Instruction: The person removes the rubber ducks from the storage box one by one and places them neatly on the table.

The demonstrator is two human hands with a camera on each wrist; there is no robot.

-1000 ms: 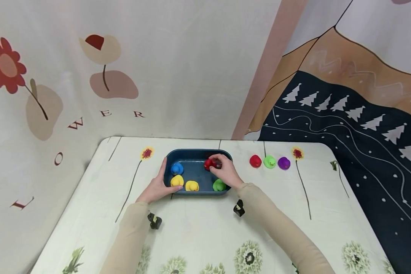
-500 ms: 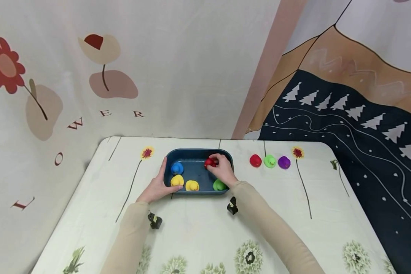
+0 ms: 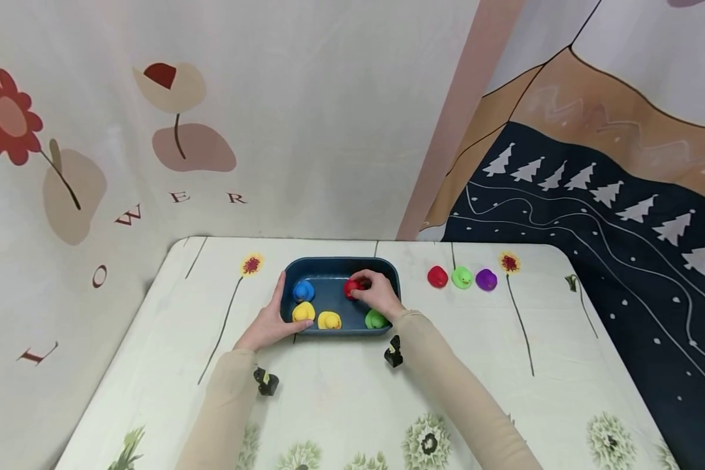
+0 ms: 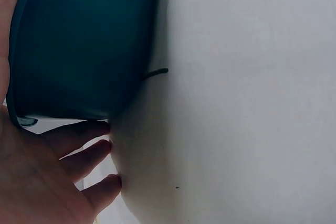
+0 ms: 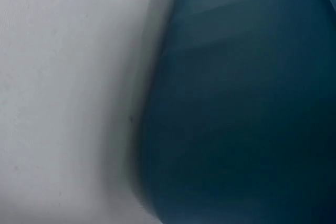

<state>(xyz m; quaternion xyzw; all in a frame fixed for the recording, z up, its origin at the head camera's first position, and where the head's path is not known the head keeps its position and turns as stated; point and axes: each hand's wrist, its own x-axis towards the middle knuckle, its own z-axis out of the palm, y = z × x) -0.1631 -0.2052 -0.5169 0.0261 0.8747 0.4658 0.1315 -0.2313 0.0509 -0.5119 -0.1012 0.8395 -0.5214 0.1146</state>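
Observation:
A dark blue rectangular tray (image 3: 335, 264) lies on the table. My left hand (image 3: 270, 321) grips its left front corner in the head view, thumb over the front rim; the left wrist view shows the fingers against the outer wall of the tray (image 4: 79, 51). My right hand (image 3: 380, 294) reaches inside and pinches a small red rubber duck (image 3: 350, 288) between thumb and fingers. Also in the tray are a blue duck (image 3: 303, 291), two yellow ducks, one at the corner (image 3: 303, 311) and another (image 3: 329, 320) beside it, and a green duck (image 3: 375, 318) partly under my right wrist.
Right of the tray, a red duck (image 3: 437, 277), a light green duck (image 3: 462, 277) and a purple duck (image 3: 486, 279) stand in a row on the flower-printed tablecloth (image 3: 341, 385). A printed curtain (image 3: 329, 130) rises behind the table.
My right hand has shifted slightly left inside the tray, carrying the red duck with it. My left hand stays at the tray's corner.

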